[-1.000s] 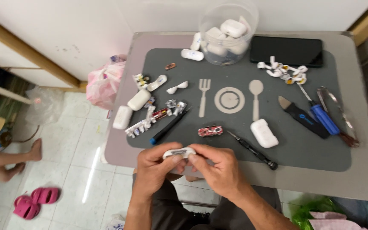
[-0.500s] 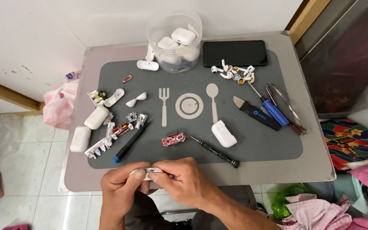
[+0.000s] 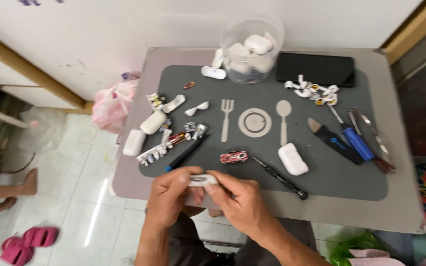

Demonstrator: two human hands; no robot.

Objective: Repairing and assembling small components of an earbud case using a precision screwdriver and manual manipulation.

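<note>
Left hand [image 3: 171, 197] and right hand [image 3: 240, 202] meet at the near edge of the grey table [image 3: 400, 207], both closed in a fingertip pinch on a small white earbud-case part [image 3: 202, 179]. The part lies level between the thumbs and forefingers, over the near rim of the dark mat [image 3: 351, 182]; whether it is a shell half or an inner frame cannot be told, fingers cover its ends.

Step in hand, as judged: inspecting or prying the part apart by hand. Next move would call for a firm left-hand hold while the right takes a tool.

Just beyond the hands: black screwdriver [image 3: 280, 178] to the right, small red circuit piece [image 3: 233, 157], black pen-like tool [image 3: 187, 152] to the left. Mid-mat, right: closed white case [image 3: 293, 159], black pry tool [image 3: 335, 141], blue-handled driver [image 3: 353, 139]. Left: two white cases [image 3: 144, 132] and loose small parts.

Far edge: clear tub of white cases [image 3: 250, 49], black phone [image 3: 315, 69]
</note>
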